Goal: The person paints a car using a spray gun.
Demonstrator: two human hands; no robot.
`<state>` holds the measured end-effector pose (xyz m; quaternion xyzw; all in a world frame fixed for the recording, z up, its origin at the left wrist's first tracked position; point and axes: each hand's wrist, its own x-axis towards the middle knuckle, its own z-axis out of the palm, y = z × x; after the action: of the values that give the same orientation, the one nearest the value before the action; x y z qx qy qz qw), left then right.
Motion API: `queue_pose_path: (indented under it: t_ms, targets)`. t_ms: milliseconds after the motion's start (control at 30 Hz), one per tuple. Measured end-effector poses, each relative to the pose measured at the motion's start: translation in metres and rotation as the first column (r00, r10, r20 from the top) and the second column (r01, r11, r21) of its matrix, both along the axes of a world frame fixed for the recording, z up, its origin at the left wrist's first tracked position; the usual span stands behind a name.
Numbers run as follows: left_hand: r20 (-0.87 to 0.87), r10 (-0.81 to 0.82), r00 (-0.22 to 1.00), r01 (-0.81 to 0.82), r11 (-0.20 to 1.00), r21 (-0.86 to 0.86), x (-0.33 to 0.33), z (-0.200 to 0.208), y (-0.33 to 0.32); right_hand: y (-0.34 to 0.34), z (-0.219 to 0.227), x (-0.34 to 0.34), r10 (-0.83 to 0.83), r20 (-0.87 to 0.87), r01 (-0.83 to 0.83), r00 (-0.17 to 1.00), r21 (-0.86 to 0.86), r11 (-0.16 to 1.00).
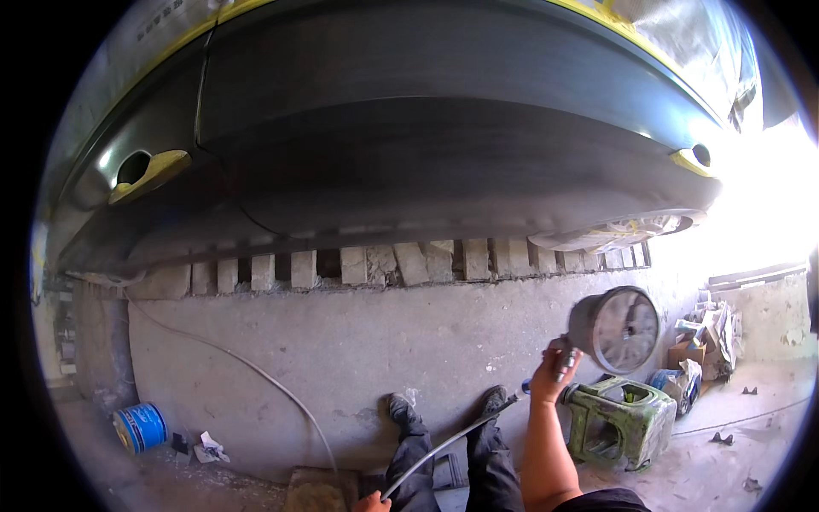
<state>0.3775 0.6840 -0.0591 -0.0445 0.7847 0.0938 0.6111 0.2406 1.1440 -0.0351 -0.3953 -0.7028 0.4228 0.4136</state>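
Note:
In my right hand (556, 369) is an air-blower gun (627, 329) with a wide, dark, drum-shaped head and a round front. My fingers are closed around its handle, and the head is raised to the right, apart from the dark car body panel (384, 162). A grey air hose (461, 433) runs from a blue connector below the handle down to my left hand (373, 502). The left fingers, partly cut off by the lower edge, are wrapped around that hose. Yellow masking tape (159, 177) edges an opening in the panel.
A worn green stool (621, 418) stands just right of my right forearm. A blue can (141, 427) sits on the floor at left. The hose curves across the concrete floor (230, 328) toward the car. Bricks (409, 263) line the far edge; cardboard and scraps (712, 337) lie at right.

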Motion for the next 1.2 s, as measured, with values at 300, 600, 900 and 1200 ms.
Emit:
queue_pose_path:
  t_ms: [300,600,900,1200]
  targets:
    - [-0.061,-0.011,0.998,0.005,0.995,-0.098,0.019,-0.006,-0.037,-0.116,0.01,-0.074,0.237,-0.131,-0.269,0.963,-0.359,0.894]
    - [-0.061,0.035,0.998,-0.047,0.979,-0.198,0.042,-0.006,-0.083,-0.198,0.015,-0.082,0.671,-0.093,-0.636,0.735,-0.437,0.636]
    - [-0.097,0.082,0.992,-0.084,0.996,-0.023,-0.007,0.003,-0.028,-0.004,0.102,-0.026,-0.223,-0.092,0.172,0.97,-0.381,0.908]
    - [-0.065,0.04,0.997,-0.044,0.997,-0.067,-0.018,0.024,-0.022,-0.089,0.073,-0.051,0.331,-0.1,-0.345,0.938,-0.197,0.918]
